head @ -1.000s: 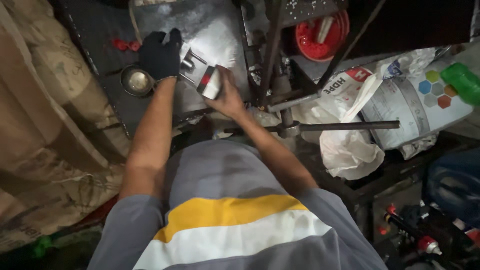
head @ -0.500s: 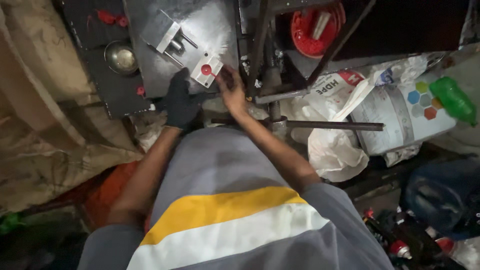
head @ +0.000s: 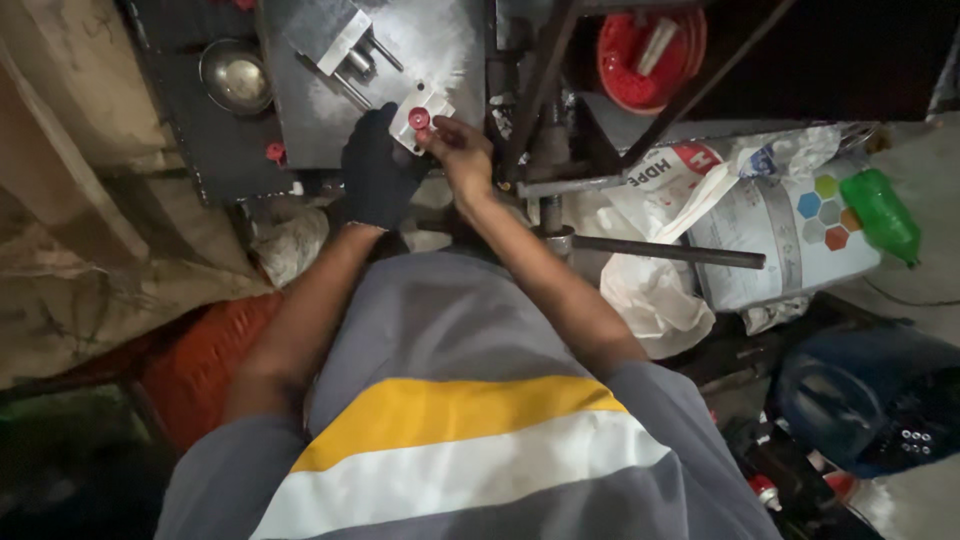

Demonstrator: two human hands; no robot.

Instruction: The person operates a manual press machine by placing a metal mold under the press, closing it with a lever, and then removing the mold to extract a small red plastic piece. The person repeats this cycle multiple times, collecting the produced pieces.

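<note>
A dim, cluttered workshop corner seen from above. A dark metal worktable (head: 180,150) fills the upper middle, dusted with pale powder. Worn tan sacking (head: 90,250) drapes the left side. To the right, a white printed sack (head: 760,230) and crumpled white plastic (head: 650,290) lie beside a green bottle (head: 880,215). A red round tray (head: 645,50) sits in shadow above; a dark blue container (head: 860,400) stands lower right.

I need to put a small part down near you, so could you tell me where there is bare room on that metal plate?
The metal plate is bare at its upper right, between the clamp block and the dark upright post. It is crowded lower down, where the gloved left hand and bare right hand meet on the white piece with a red cap.
</note>
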